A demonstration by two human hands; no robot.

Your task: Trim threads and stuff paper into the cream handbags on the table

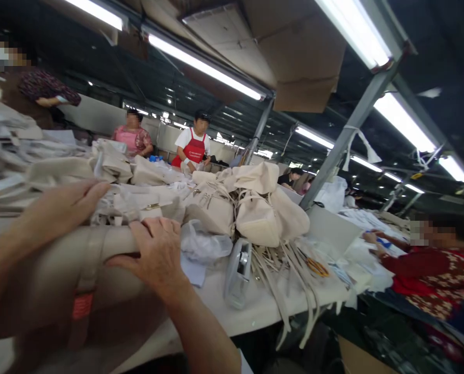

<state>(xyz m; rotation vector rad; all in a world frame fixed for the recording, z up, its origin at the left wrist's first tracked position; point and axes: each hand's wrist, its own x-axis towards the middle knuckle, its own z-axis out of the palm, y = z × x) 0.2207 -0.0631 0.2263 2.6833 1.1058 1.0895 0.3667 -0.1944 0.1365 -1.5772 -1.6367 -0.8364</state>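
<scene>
A large beige bag [119, 306] with a strap and a small red-orange piece [82, 305] on it fills the lower left. My left hand [55, 210] lies along its top edge, fingers together and pointing right. On the upper right edge of the same bag rests my right hand [158, 254], its thumb over the front and its fingers bent over the top. Both hands touch the bag. Its far side is hidden, and so are the fingertips behind it.
Beige bags [257, 221] are piled mid-table beside a tape dispenser [237, 272], plastic wrap [203, 244], loose straps [274, 296] and orange-handled scissors [316, 267]. A slanted metal post [333, 156] rises behind. Several people stand or sit around, one in red [430, 275] at right.
</scene>
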